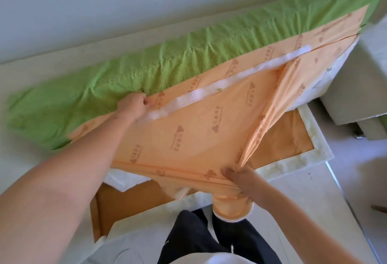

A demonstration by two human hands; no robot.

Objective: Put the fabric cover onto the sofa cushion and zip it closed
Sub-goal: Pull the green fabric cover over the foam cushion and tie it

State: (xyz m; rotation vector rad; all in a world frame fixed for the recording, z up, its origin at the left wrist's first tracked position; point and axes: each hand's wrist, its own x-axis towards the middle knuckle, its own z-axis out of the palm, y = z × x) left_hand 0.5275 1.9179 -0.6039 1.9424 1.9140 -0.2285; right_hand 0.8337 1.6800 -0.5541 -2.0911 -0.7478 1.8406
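A long sofa cushion stands tilted before me, wrapped in a fabric cover with a green panel [129,71] on top and an orange printed panel [201,121] facing me. A white strip [209,89] of the cushion inside shows through the open zipper slit running across the orange side. My left hand [134,106] pinches the orange fabric at the left end of that slit. My right hand [238,178] grips a bunched fold of orange fabric at the cover's lower edge. White cushion corners show at the lower left [117,178] and at the right [326,87].
Behind the cushion runs a pale wooden sofa frame [62,43] against a white wall. A brown board with a whitish border [297,159] lies below the cushion. A pale box-like unit [351,87] stands at the right. My dark trouser legs [209,238] are at the bottom.
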